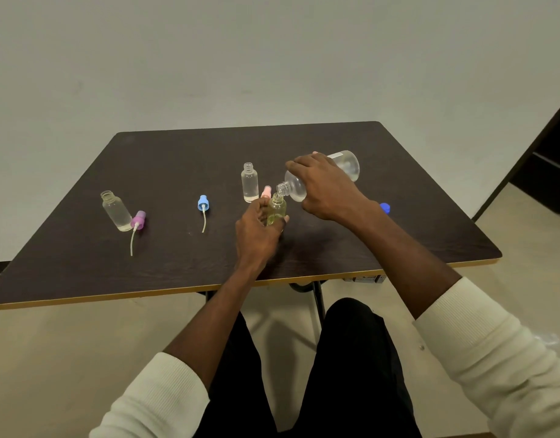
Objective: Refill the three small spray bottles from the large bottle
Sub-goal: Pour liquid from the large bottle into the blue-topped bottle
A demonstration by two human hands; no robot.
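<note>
My right hand grips the large clear bottle, tipped on its side with its open neck over the mouth of a small yellowish bottle. My left hand holds that small bottle upright on the dark table. A second small clear bottle stands open just behind. A third small clear bottle stands open at the left. A purple spray head lies against it, tube trailing toward me. A blue spray head lies mid-table. A pink spray head shows behind my left hand.
A blue cap lies on the table to the right of my right wrist. The table's front edge runs just above my knees. A dark doorway opening is at the far right.
</note>
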